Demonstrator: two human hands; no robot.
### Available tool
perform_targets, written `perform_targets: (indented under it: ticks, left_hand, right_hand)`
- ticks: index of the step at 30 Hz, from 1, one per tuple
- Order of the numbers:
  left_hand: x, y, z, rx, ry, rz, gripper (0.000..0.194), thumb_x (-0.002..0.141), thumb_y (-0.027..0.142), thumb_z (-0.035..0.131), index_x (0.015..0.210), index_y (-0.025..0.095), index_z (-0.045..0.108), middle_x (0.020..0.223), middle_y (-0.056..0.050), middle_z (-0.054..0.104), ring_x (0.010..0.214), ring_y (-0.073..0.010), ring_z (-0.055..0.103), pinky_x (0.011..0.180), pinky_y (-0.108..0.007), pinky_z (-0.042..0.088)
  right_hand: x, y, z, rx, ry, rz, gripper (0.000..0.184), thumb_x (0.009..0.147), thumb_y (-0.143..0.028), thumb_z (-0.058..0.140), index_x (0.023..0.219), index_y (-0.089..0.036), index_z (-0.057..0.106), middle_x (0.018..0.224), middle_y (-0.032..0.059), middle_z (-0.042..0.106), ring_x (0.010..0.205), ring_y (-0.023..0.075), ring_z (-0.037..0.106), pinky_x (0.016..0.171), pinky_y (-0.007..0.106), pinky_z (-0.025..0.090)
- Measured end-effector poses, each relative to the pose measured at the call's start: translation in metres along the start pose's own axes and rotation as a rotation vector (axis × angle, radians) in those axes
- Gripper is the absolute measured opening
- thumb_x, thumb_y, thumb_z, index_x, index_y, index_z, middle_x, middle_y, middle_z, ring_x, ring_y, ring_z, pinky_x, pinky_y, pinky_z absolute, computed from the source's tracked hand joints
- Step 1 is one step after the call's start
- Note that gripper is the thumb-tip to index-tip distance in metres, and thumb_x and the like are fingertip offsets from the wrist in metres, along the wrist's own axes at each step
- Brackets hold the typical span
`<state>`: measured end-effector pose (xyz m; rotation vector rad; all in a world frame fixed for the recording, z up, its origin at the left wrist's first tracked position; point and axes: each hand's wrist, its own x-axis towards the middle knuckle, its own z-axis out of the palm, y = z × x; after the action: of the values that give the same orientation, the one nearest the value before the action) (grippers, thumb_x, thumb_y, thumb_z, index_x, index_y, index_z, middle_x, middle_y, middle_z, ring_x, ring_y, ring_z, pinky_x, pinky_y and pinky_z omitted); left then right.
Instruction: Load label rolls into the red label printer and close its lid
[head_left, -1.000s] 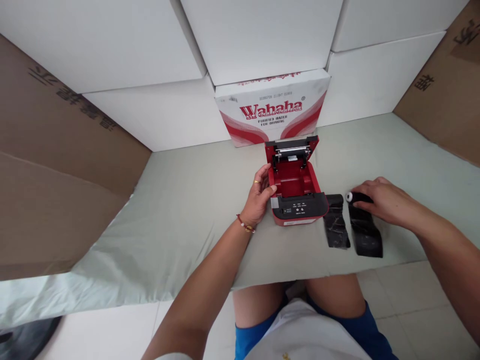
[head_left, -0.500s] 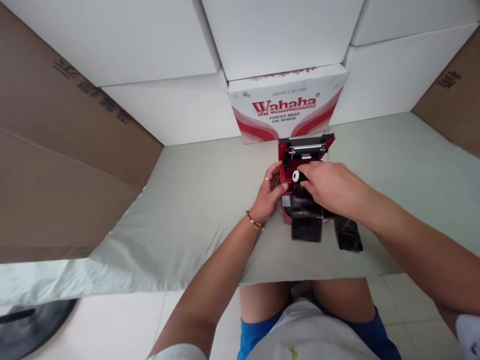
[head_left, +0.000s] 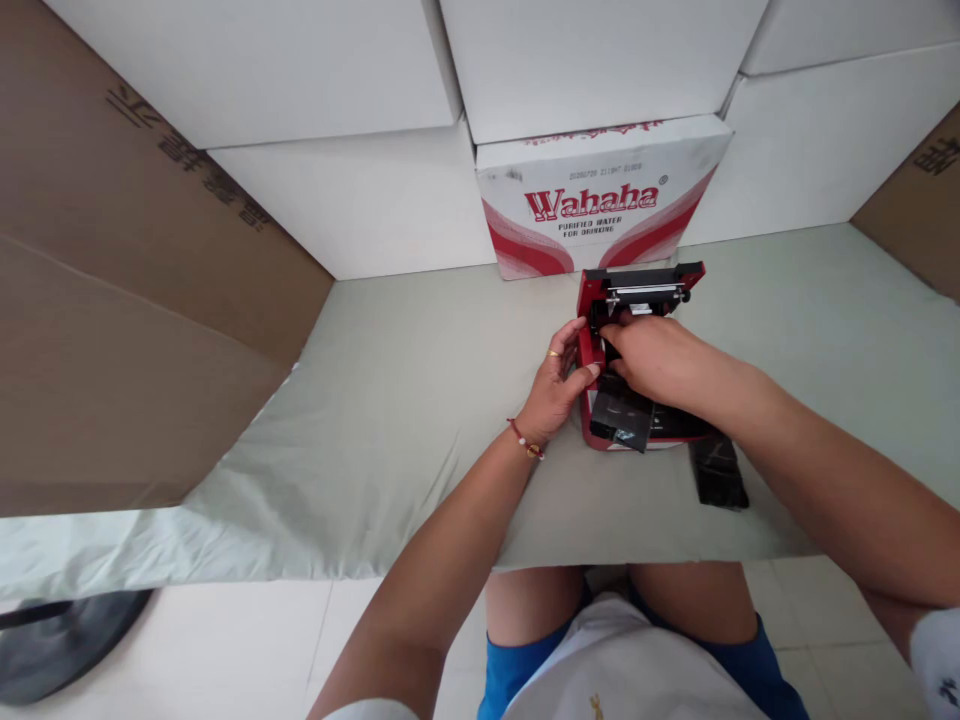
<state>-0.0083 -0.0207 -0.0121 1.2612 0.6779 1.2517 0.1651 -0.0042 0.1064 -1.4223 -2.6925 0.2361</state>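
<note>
A red and black printer [head_left: 589, 432] stands on the cloth with its lid [head_left: 645, 278] raised. My left hand [head_left: 559, 390] grips the left side of its body, fingers behind the wall and thumb on the rim. Inside the open printer, my right hand [head_left: 660, 360] is closed around a roll of black ribbon, largely hidden by the fingers. From that roll a loose black strip of ribbon [head_left: 622, 412] hangs over the printer's front. Another black piece of film [head_left: 718, 475] lies on the cloth by the printer's front right corner.
Behind the printer stands a white and red Wahaha water carton [head_left: 600, 205], against stacked white boxes [head_left: 390, 205]. Brown cardboard [head_left: 150, 330] walls the left side, and more cardboard [head_left: 911, 220] the right. Pale green cloth [head_left: 390, 400] covers the table, whose front edge is near my lap.
My right hand has lowered the ribbon roll deeper into the printer; its white core end is now mostly hidden. The hanging strip has drawn up and tilted. The view has shifted slightly left.
</note>
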Motion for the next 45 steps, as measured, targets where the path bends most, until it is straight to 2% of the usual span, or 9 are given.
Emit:
perform_targets:
  ticks: [3, 9, 15, 18, 24, 30, 35, 40, 45]
  left_hand:
    - [0.0, 0.002, -0.001, 0.0, -0.01, -0.006, 0.072, 0.091, 0.05, 0.078, 0.154, 0.033, 0.047, 0.165, -0.008, 0.051, 0.154, -0.0295, 0.048, 0.132, -0.051, 0.035]
    - [-0.002, 0.007, 0.003, 0.023, -0.008, -0.009, 0.071, 0.092, 0.053, 0.077, 0.153, 0.034, 0.047, 0.163, -0.008, 0.051, 0.15, -0.0292, 0.051, 0.131, -0.051, 0.037]
    - [-0.023, 0.024, 0.025, 0.401, 0.393, 0.135, 0.042, 0.105, 0.051, 0.06, 0.138, 0.026, 0.056, 0.145, -0.011, 0.057, 0.14, -0.0276, 0.054, 0.123, -0.049, 0.042]
    - [-0.039, 0.039, 0.033, 0.716, 0.464, 0.464, 0.028, 0.108, 0.042, 0.053, 0.128, 0.026, 0.063, 0.126, -0.009, 0.061, 0.127, -0.0262, 0.059, 0.117, -0.05, 0.045]
    - [-0.058, 0.055, 0.046, 1.14, 0.191, 1.063, 0.032, 0.094, 0.038, 0.06, 0.123, 0.035, 0.072, 0.094, -0.004, 0.07, 0.103, -0.026, 0.064, 0.106, -0.047, 0.045]
    - [-0.054, 0.046, 0.049, 1.212, 0.158, 1.045, 0.023, 0.081, 0.027, 0.069, 0.102, 0.034, 0.074, 0.08, 0.001, 0.073, 0.089, -0.0241, 0.066, 0.106, -0.048, 0.043]
    - [-0.05, 0.038, 0.042, 1.177, 0.149, 1.028, 0.029, 0.08, 0.025, 0.066, 0.105, 0.036, 0.072, 0.084, 0.001, 0.074, 0.093, -0.0253, 0.067, 0.109, -0.051, 0.04]
    - [-0.051, 0.034, 0.039, 1.179, 0.144, 1.044, 0.026, 0.082, 0.028, 0.064, 0.105, 0.037, 0.071, 0.085, 0.0, 0.073, 0.093, -0.0254, 0.067, 0.108, -0.05, 0.041]
    - [-0.052, 0.036, 0.037, 1.199, 0.113, 1.027, 0.027, 0.082, 0.03, 0.064, 0.106, 0.038, 0.072, 0.087, 0.0, 0.074, 0.095, -0.0255, 0.067, 0.111, -0.051, 0.042]
  right_hand:
    - [-0.028, 0.001, -0.011, 0.076, 0.082, -0.056, 0.028, 0.101, -0.024, 0.058, 0.121, -0.021, 0.077, 0.129, 0.0123, 0.079, 0.111, 0.0306, 0.077, 0.094, 0.045, 0.062]
    - [-0.111, -0.021, -0.01, 0.3, 0.361, -0.264, 0.031, 0.105, -0.023, 0.063, 0.135, -0.025, 0.072, 0.132, 0.0076, 0.078, 0.126, 0.0273, 0.069, 0.106, 0.044, 0.059]
    - [-0.143, -0.019, 0.027, 0.188, 0.532, -0.241, 0.04, 0.099, -0.015, 0.069, 0.139, -0.021, 0.07, 0.14, 0.011, 0.076, 0.132, 0.0311, 0.067, 0.112, 0.053, 0.057]
    - [-0.142, -0.013, 0.036, 0.216, 0.558, -0.246, 0.041, 0.101, -0.016, 0.068, 0.141, -0.022, 0.069, 0.14, 0.0096, 0.076, 0.135, 0.0295, 0.066, 0.118, 0.056, 0.052]
    - [-0.138, -0.01, 0.039, 0.255, 0.568, -0.219, 0.039, 0.101, -0.02, 0.068, 0.139, -0.027, 0.069, 0.14, 0.0069, 0.077, 0.137, 0.0294, 0.066, 0.122, 0.058, 0.047]
    - [-0.136, -0.01, 0.018, 0.465, 0.518, -0.186, 0.036, 0.106, -0.026, 0.061, 0.141, -0.029, 0.069, 0.142, 0.0077, 0.075, 0.136, 0.0283, 0.067, 0.12, 0.055, 0.05]
    - [-0.094, 0.021, -0.011, 0.613, 0.833, 0.226, 0.039, 0.113, -0.042, 0.049, 0.147, -0.034, 0.066, 0.15, 0.0045, 0.07, 0.137, 0.0263, 0.066, 0.119, 0.05, 0.052]
    - [-0.043, 0.044, -0.015, 0.768, 0.81, 0.14, 0.052, 0.114, -0.049, 0.047, 0.158, -0.023, 0.053, 0.153, 0.0086, 0.068, 0.143, 0.0231, 0.062, 0.126, 0.048, 0.045]
    - [-0.057, 0.019, -0.014, 0.697, 0.753, 0.132, 0.047, 0.113, -0.047, 0.047, 0.153, -0.025, 0.061, 0.135, 0.0064, 0.079, 0.125, 0.0236, 0.074, 0.115, 0.047, 0.056]
